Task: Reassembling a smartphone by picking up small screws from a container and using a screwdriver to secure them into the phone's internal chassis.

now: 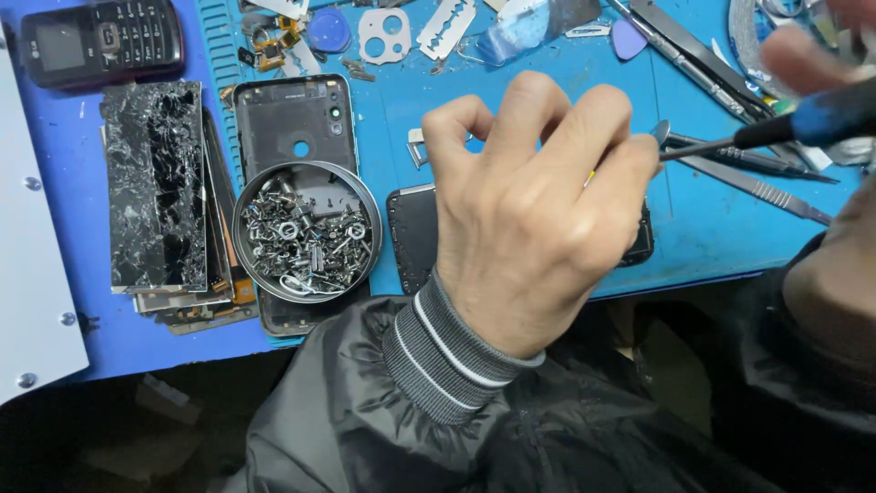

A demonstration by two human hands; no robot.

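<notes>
My left hand (529,219) hovers mid-frame with its fingers curled shut over a dark phone (412,239) lying on the blue mat (547,82). Its hold on the phone, or on anything small, is hidden. My right hand (812,50), blurred at the top right, grips a screwdriver (821,114) with a blue and black handle. The screwdriver's thin shaft points left and its tip meets my left fingertips.
A round tin of several small screws (306,233) rests on an open phone back shell (294,114). Left of it is a stack of cracked screens (155,183), with an old keypad phone (100,41) above. Tweezers and metal pry tools (757,173) lie at right.
</notes>
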